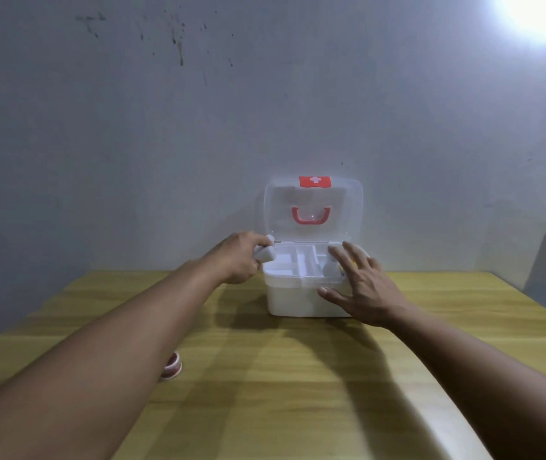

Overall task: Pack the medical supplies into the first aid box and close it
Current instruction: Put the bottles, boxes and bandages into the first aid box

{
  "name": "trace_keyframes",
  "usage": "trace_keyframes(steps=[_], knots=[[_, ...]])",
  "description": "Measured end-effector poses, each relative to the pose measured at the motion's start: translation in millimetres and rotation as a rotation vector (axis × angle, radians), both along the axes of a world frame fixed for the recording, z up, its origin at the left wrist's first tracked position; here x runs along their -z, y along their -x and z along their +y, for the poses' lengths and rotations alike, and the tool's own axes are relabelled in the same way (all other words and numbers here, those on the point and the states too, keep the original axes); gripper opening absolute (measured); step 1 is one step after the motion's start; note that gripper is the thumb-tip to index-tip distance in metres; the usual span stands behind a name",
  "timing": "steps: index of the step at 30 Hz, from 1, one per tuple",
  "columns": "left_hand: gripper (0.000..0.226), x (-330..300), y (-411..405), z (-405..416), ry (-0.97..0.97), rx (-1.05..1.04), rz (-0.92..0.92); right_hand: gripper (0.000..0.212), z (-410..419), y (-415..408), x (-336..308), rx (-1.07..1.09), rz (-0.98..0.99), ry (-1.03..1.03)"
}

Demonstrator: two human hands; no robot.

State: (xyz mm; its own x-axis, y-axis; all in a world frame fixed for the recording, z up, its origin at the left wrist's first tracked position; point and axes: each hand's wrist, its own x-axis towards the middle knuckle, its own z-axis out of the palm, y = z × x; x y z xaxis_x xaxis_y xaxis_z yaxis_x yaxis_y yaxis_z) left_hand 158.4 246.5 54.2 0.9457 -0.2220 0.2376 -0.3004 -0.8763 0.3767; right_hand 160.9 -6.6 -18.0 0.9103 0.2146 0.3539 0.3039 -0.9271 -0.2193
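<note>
A white first aid box point(298, 300) stands at the far middle of the wooden table, its clear lid point(313, 207) raised upright with a red handle and a red cross label. A divided white tray point(301, 263) fills the top of the box. My left hand point(241, 257) is at the box's left rim, closed around a small white bottle point(265, 253). My right hand point(361, 287) hovers with spread fingers over the box's right front corner, holding nothing. A small red and white roll point(172, 366) lies on the table, partly hidden under my left forearm.
The wooden table point(298, 376) runs to a grey wall close behind the box. A bright light glares at the top right. The table's near right edge curves away under my right forearm.
</note>
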Motion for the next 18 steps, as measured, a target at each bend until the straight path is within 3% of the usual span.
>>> trace_keyframes(steps=[8,13,18], knots=[[0.051,-2,-44,-35,-0.072,0.030,0.108,0.081,1,-2,1,0.005,0.004,-0.016],[0.043,0,-60,-44,-0.174,-0.011,0.048,0.081,1,-1,0,0.006,0.027,-0.016],[0.043,-6,-57,-60,-0.049,-0.067,0.022,0.082,0,-4,2,0.003,0.014,-0.020]])
